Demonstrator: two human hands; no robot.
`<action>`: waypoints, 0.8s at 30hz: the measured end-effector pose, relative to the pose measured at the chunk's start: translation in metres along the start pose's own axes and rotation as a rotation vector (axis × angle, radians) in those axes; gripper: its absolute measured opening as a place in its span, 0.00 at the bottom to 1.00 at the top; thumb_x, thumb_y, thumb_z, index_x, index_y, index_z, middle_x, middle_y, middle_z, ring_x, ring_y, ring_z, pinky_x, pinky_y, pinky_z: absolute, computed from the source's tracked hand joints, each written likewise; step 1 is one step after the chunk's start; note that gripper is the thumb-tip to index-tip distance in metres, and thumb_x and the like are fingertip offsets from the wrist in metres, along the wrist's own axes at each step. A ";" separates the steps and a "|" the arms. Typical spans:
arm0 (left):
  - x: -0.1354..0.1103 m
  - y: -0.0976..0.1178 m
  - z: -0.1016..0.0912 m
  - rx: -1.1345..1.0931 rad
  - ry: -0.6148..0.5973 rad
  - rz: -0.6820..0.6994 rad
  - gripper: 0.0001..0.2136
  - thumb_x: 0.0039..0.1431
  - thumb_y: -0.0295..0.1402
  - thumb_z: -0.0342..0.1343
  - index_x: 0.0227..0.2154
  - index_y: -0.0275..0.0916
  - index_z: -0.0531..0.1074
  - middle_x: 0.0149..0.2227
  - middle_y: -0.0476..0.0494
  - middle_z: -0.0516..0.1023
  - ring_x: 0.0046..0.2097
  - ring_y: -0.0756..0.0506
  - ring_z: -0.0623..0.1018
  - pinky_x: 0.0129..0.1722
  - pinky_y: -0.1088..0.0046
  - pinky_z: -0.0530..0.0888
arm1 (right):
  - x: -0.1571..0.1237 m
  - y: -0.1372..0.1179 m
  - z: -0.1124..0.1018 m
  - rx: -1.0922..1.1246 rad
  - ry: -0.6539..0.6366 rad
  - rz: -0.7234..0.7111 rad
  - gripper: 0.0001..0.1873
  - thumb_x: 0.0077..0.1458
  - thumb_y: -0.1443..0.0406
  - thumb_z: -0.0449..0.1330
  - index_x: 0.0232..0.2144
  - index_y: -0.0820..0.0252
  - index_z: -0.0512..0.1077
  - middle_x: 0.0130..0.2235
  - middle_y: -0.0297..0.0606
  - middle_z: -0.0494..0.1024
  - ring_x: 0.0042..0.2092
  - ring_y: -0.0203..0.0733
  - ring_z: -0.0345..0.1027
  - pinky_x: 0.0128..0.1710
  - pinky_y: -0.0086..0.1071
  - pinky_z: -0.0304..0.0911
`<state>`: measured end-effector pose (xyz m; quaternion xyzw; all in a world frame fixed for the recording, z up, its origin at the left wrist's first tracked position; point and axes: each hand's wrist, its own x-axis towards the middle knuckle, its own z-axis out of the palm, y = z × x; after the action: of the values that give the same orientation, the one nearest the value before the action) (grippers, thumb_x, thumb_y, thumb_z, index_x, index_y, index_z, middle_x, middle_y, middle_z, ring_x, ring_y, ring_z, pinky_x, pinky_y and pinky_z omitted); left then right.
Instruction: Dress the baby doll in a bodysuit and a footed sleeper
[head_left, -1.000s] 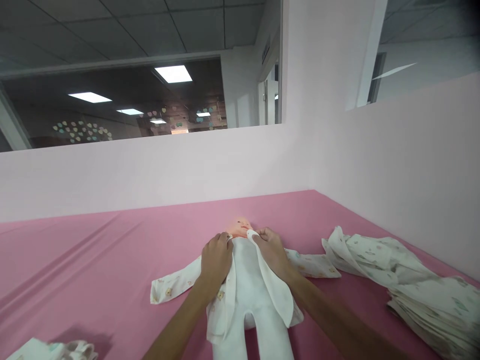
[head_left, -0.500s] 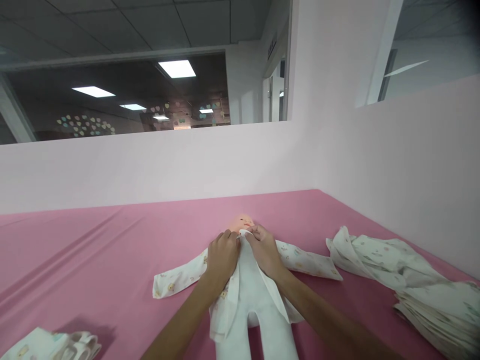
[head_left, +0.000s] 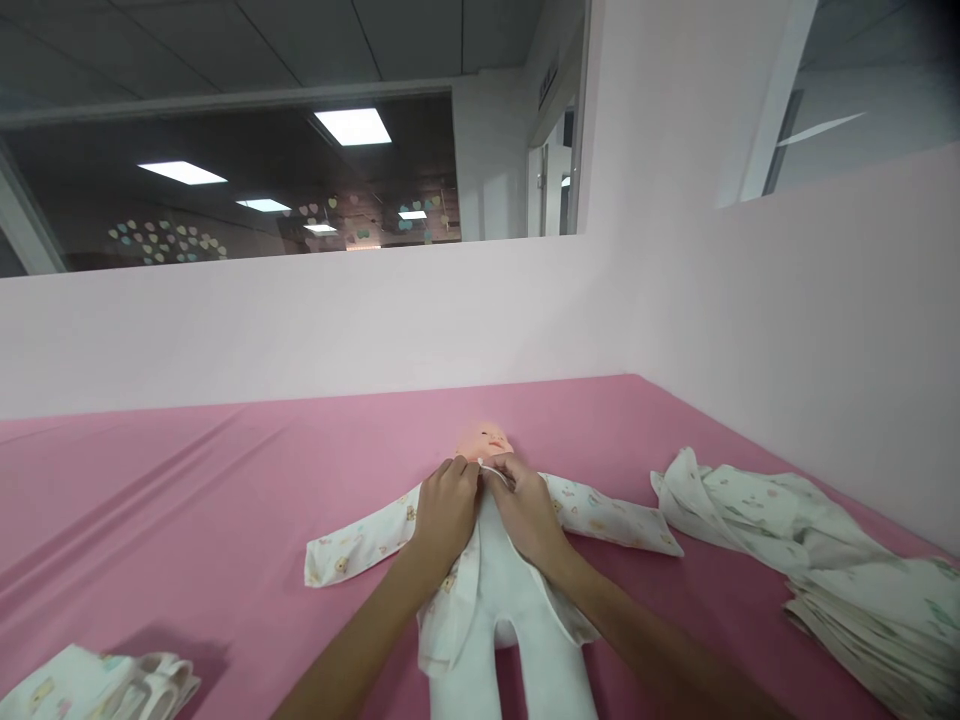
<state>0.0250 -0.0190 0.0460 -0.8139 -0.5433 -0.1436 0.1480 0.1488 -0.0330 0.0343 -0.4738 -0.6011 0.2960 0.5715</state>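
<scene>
The printed jacket (head_left: 459,610) lies open-fronted around the doll (head_left: 504,590) on the pink surface (head_left: 225,520). The left hand (head_left: 448,502) and right hand (head_left: 527,508) pinch it near the neck, each grip closed; uneven pulling could skew the front, and a loose pinch could let the cloth slip.

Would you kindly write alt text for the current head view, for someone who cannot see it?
Left hand and right hand pinch the upper front of a patterned shirt, draped on a doll, which lies on its back on a pink sheet, sleeves spread. A cloth lies lower left, a cloth pile at right.
</scene>
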 end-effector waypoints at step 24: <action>-0.002 0.002 -0.003 -0.474 0.069 -0.095 0.10 0.61 0.28 0.46 0.34 0.40 0.73 0.38 0.44 0.77 0.42 0.44 0.73 0.40 0.70 0.67 | -0.013 -0.001 -0.005 0.017 0.050 0.010 0.16 0.56 0.60 0.52 0.39 0.57 0.77 0.41 0.39 0.80 0.43 0.45 0.70 0.46 0.35 0.62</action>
<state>0.0262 -0.0228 0.0477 -0.7939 -0.5267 -0.3018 -0.0356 0.1517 -0.0459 0.0305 -0.4792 -0.5819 0.2920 0.5887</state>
